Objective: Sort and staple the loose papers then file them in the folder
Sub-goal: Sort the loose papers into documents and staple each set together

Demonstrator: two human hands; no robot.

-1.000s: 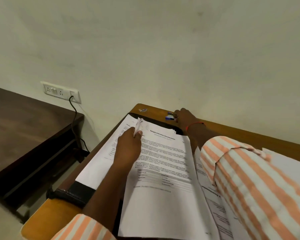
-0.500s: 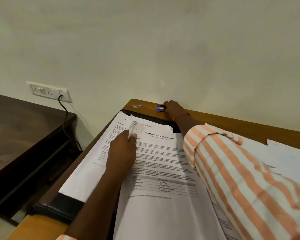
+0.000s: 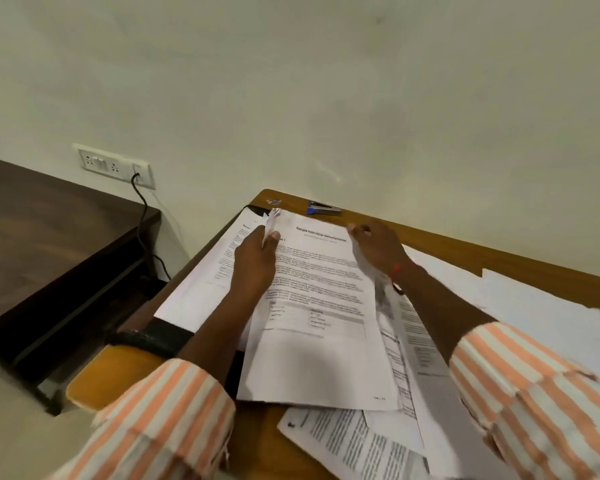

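My left hand [image 3: 255,263] pinched curled top-left corner of printed sheet [image 3: 321,317]. My right hand [image 3: 378,247] gripped its top-right edge. Stapler [image 3: 321,207] lay near wall on desk [image 3: 471,251], apart from both hands. Black folder [image 3: 153,337] mostly buried under loose papers [image 3: 357,441]. Print blurred, unreadable.
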